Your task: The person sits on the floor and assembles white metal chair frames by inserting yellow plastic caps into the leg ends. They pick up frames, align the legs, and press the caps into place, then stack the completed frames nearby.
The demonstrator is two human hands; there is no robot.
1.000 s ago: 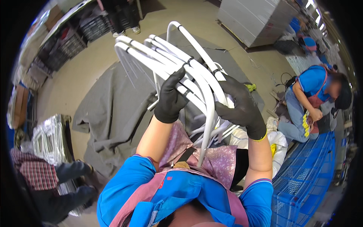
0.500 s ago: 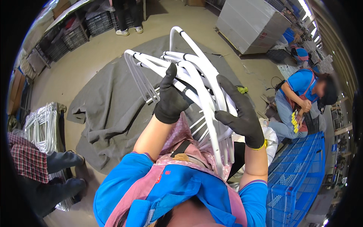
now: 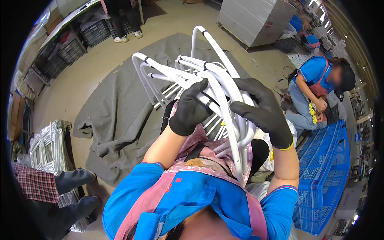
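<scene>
Both my hands wear black gloves and are around a bundle of white tubular metal frames (image 3: 219, 93) with black bands on the tubes. The bundle stands tilted above my lap, its bent loops pointing up and away from me. My left hand (image 3: 192, 107) is closed on tubes at the left side, its thumb laid over them. My right hand (image 3: 266, 110) grips the right side of the bundle, with fingers over the top and thumb toward me. Thin white rods show below the hands. A pink patterned apron (image 3: 204, 163) lies beneath the frames' lower ends.
A grey cloth (image 3: 120, 108) covers the floor before me. To the right are a blue plastic crate (image 3: 320, 180) and a seated co-worker (image 3: 316, 86) holding yellow pieces. Wrapped white frames (image 3: 48, 148) stand at left, near another person's legs (image 3: 76, 182). A large grey box (image 3: 256, 22) stands behind.
My hands and the bundle have shifted a little to the right, and the left hand sits slightly lower. The loops have spread apart a bit. The co-worker's hands have moved lower.
</scene>
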